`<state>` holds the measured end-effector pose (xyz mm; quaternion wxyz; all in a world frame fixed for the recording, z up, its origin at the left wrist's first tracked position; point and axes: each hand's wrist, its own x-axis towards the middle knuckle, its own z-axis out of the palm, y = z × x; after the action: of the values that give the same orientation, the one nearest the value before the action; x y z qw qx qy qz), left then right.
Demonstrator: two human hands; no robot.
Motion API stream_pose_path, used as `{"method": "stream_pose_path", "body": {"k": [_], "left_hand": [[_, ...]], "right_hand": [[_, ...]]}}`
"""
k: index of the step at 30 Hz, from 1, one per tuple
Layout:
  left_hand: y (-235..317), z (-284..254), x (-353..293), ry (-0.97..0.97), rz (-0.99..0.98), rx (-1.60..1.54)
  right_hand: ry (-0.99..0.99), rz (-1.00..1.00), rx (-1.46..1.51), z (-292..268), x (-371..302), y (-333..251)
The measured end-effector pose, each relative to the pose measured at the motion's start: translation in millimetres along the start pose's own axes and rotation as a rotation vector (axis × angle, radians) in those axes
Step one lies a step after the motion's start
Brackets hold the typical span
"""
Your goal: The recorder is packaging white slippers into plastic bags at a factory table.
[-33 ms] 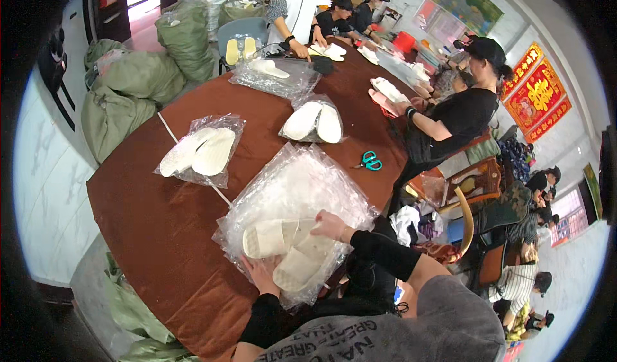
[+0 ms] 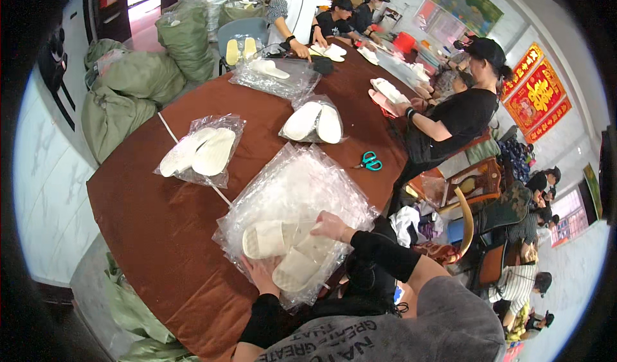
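A pair of cream slide slippers lies on a stack of clear plastic bags (image 2: 299, 176) at the table's near edge. One slipper (image 2: 263, 240) is farther left; the other slipper (image 2: 299, 269) is nearer me, and film seems to cover part of both. My right hand (image 2: 331, 226) is closed at the right end of the pair, fingers curled on a slipper's end; whether film lies between is unclear. My left hand (image 2: 260, 275) rests with fingers stretched along the left edge of the bags, beside the slippers. Its fingertips are partly hidden.
Bagged white slippers (image 2: 199, 153) and another bagged pair (image 2: 313, 121) lie farther off on the brown-covered table (image 2: 148, 233). Teal-handled scissors (image 2: 369, 161) are to the right. A co-worker in black (image 2: 463, 105) handles slippers at the right edge; green sacks (image 2: 138, 79) stand at left.
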<state>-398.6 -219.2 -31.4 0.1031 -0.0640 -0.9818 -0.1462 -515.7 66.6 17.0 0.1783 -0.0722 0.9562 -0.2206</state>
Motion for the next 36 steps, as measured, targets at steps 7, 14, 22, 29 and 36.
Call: {"method": "stream_pose_path", "body": {"k": [7,14,22,29,36], "left_hand": [[-2.1,13.1,-4.9,-0.108,-0.038,-0.038],[-10.2,38.9,-5.2,-0.085,-0.028,-0.1],[-6.7,9.9,-5.6,-0.042,-0.067,-0.061],[-14.7,-5.4,-5.3,-0.017,-0.036,-0.231],[-37.8,-14.9,-8.4,0.034,-0.185,-0.88]], "right_hand": [[-0.024,0.142,0.133,-9.0,-21.7,-11.8],[-0.16,-0.016,0.036,-13.9,-14.3,-12.9],[-0.26,-0.231,0.011,-107.1,-11.0,-18.2],[-0.304,-0.17,-0.014,-73.1,10.4,4.9],[-0.388,-0.124,0.226,-84.8,15.5,-28.7]]}}
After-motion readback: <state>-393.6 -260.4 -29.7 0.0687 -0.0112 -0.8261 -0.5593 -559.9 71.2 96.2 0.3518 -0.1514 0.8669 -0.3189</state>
